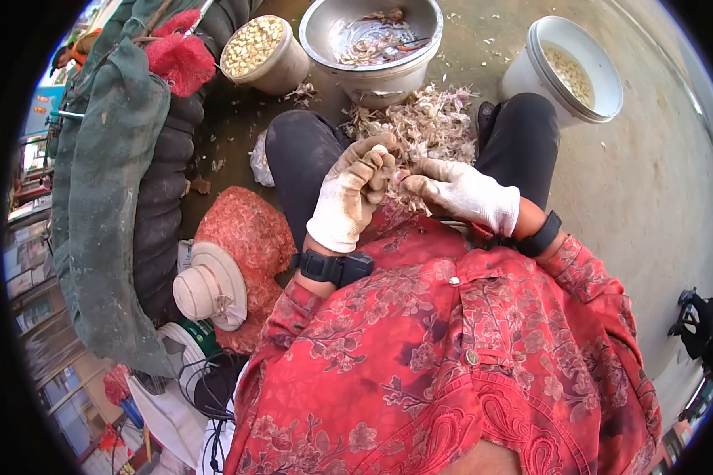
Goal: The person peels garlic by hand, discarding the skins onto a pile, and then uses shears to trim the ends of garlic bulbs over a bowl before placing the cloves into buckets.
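My left hand (350,194), in a soiled white glove, is raised above my lap with its fingers curled round a small pale garlic clove (380,150). To its right, my right hand (463,192), also gloved, has its thumb and fingers pinched on a pinkish piece of garlic (402,176). The two hands are close together. Just beyond them, a heap of garlic skins (432,123) lies on the ground between my knees.
Beyond the heap stands a metal basin (372,77) holding skins. A bucket of cloves (273,75) is at its left, a white bucket (523,75) at the right. A red mesh sack (242,226) and a hat (214,285) lie left of me.
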A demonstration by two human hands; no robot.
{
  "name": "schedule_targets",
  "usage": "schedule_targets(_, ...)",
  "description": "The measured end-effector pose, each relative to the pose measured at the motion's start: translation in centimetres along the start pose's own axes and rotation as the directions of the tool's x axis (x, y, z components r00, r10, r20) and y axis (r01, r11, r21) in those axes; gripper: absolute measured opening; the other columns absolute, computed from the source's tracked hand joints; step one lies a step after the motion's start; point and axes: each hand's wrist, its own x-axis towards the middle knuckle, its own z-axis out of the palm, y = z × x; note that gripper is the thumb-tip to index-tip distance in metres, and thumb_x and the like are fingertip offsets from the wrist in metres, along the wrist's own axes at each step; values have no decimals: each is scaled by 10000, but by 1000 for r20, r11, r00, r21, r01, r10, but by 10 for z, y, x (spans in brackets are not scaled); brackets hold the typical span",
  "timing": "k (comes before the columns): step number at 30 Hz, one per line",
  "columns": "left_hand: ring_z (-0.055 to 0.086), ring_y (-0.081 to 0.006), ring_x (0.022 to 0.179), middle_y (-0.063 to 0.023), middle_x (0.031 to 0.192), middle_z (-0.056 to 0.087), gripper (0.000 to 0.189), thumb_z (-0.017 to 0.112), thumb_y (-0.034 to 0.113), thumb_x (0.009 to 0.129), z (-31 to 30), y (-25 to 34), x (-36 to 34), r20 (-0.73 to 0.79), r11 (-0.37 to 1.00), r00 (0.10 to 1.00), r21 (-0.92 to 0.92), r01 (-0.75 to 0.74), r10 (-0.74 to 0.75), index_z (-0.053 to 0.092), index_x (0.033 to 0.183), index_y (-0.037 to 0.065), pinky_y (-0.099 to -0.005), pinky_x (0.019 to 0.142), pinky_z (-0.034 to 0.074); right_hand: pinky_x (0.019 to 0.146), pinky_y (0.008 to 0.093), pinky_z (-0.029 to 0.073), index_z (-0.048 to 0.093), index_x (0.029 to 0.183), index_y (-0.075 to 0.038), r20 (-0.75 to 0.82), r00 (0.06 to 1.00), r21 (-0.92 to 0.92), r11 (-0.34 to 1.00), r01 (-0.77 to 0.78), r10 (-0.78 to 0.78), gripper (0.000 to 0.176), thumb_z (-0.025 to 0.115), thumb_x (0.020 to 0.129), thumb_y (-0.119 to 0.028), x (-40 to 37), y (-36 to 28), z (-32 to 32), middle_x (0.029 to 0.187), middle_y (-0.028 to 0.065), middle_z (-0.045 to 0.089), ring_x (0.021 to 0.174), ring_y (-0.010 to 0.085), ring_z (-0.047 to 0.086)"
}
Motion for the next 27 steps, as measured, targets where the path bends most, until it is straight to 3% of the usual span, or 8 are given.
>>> schedule_targets(2, 497, -7, 621, -6, 903, 627, 290, 533, 110, 935, -1, 0, 0, 9, 1000, 1000, 2, -13, 13, 562, 1206, 13, -141, 469, 328, 455, 233, 325, 578, 935, -96, 55, 997, 346, 935, -76, 61, 370, 520, 959, -460, -4, 1, 0, 629, -46, 451, 511, 57, 397)
schedule_targets(5, 582, -17, 717, -33, 960, 647, 314, 539, 22, 897, -6, 1, 0, -16, 1000, 1000, -2, 7, -7, 555, 1210, 2, -127, 499, 388, 393, 232, 248, 558, 888, -126, 96, 995, 448, 891, -71, 31, 355, 512, 959, -471, -10, -2, -2, 584, -70, 418, 443, 40, 323)
schedule_targets(10, 622, -57, 866, -57, 1030, 638, 351, 517, -47, 853, 1, 4, -3, 55, 996, 998, -85, 17, -12, 538, 1203, -27, -122, 623, 463, 388, 235, 243, 562, 885, -118, 154, 986, 459, 879, -127, 62, 379, 500, 961, -485, -8, 6, -3, 579, -60, 428, 439, 41, 323)
schedule_targets(12, 612, -58, 854, -65, 1030, 630, 366, 507, -56, 845, 0, 4, -2, 49, 998, 999, -66, 24, -20, 530, 1210, -31, -124, 632, 460, 389, 237, 241, 556, 869, -111, -199, 976, 140, 984, 113, -84, 384, 499, 964, -478, 2, 14, 7, 575, -54, 431, 435, 44, 326)
schedule_targets(13, 601, -58, 843, -73, 1030, 621, 381, 497, -65, 837, 0, 4, -2, 44, 998, 999, -48, 30, -28, 521, 1217, -36, -126, 640, 457, 389, 237, 241, 556, 869, -111, -200, 976, 142, 983, 113, -83, 384, 499, 964, -478, 1, 14, 2, 575, -54, 431, 435, 44, 326)
schedule_targets(15, 579, -50, 795, -68, 1011, 615, 382, 494, -65, 831, -1, 3, 0, 49, 999, 998, -30, 38, -36, 519, 1211, -40, -132, 623, 453, 572, 233, 398, 492, 1336, -89, 31, 998, 134, 989, 56, -60, 401, 520, 988, -287, -3, 11, -13, 802, -22, 554, 669, 63, 478)
schedule_targets(16, 557, -42, 747, -62, 991, 609, 383, 491, -65, 824, -2, 2, 1, 53, 999, 998, -13, 44, -43, 518, 1206, -44, -138, 607, 449, 394, 230, 223, 551, 885, -110, -36, 991, 266, 955, 133, -128, 367, 494, 971, -462, -2, 11, -6, 574, -55, 418, 442, 40, 317)
schedule_targets(27, 494, -41, 599, -28, 872, 608, 340, 517, -16, 830, 10, 10, -2, 14, 932, 1000, 363, -13, 9, 533, 1167, -52, -144, 573, 436, 402, 206, 229, 568, 957, -143, 136, 988, 530, 838, -131, 69, 304, 492, 976, -437, -11, 2, -7, 584, -75, 407, 459, 29, 314)
